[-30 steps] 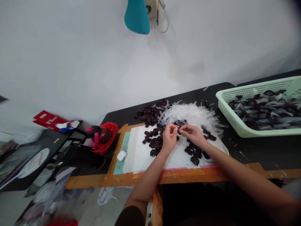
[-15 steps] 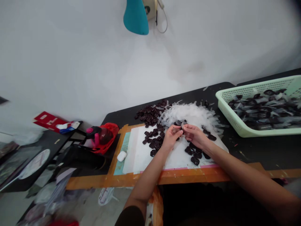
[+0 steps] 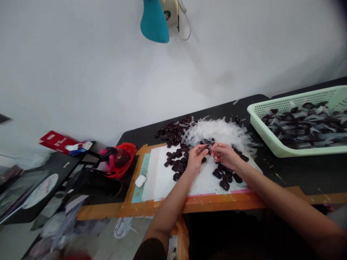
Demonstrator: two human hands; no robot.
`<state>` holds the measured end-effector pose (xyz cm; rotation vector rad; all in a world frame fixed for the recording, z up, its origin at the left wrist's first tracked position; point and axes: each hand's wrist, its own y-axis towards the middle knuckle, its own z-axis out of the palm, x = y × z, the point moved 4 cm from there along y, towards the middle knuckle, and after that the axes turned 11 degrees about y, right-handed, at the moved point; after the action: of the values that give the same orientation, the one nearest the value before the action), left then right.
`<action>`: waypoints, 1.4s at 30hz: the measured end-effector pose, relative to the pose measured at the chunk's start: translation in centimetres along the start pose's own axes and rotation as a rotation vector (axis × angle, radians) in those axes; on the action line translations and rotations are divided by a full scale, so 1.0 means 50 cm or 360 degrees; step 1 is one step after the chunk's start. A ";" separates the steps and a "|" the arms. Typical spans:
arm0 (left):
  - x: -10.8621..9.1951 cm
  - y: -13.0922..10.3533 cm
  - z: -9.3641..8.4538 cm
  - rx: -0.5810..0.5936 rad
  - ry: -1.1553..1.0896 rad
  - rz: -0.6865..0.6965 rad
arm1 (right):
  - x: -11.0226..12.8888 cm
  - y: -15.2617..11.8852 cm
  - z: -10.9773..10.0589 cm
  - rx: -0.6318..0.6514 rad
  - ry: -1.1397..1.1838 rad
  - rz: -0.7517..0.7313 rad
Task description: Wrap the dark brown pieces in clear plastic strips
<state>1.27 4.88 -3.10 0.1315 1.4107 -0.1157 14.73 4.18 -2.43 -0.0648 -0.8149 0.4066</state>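
Observation:
My left hand [image 3: 197, 157] and my right hand [image 3: 222, 153] meet fingertip to fingertip over the white sheet [image 3: 159, 177]. Between my left thumb and fingers is a small dark piece [image 3: 208, 147], partly hidden. The right fingers are pinched together at its side; what they hold is too small to make out. Behind my hands lies a heap of translucent strips [image 3: 219, 130], with a pile of dark red-brown pieces [image 3: 173, 131] to its left. Loose dark pieces [image 3: 179, 165] lie left of my left hand, and glossy black ones [image 3: 224, 176] lie below my right hand.
A pale green basket [image 3: 267, 139] of dark pieces and strips stands at the right. A white case [image 3: 140, 181] lies on the mat's left edge. Further left are a red bag [image 3: 127, 159] with a bottle and a black cylinder [image 3: 97, 182]. A teal lamp shade [image 3: 154, 21] hangs above.
The translucent bit that stood up between my fingertips is now lower and less visible. My hands stay close together in nearly the same place. The view has shifted slightly.

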 end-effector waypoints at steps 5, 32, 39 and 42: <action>-0.005 0.000 -0.005 0.0004 0.0111 0.0060 | -0.008 0.006 -0.007 -0.0032 -0.0016 0.0066; -0.023 -0.002 -0.006 0.0000 0.0297 0.0153 | -0.012 -0.001 0.002 -0.0047 0.0044 0.0005; -0.029 -0.004 -0.007 -0.0046 0.0335 0.0274 | -0.013 -0.003 0.007 -0.0053 0.0037 0.0018; -0.031 -0.003 -0.010 -0.0027 0.0422 0.0367 | -0.014 0.000 0.002 -0.0022 -0.0013 -0.0046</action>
<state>0.52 4.82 -1.64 0.3027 1.6492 0.1086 14.21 3.93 -2.85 -0.0640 -0.8259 0.3745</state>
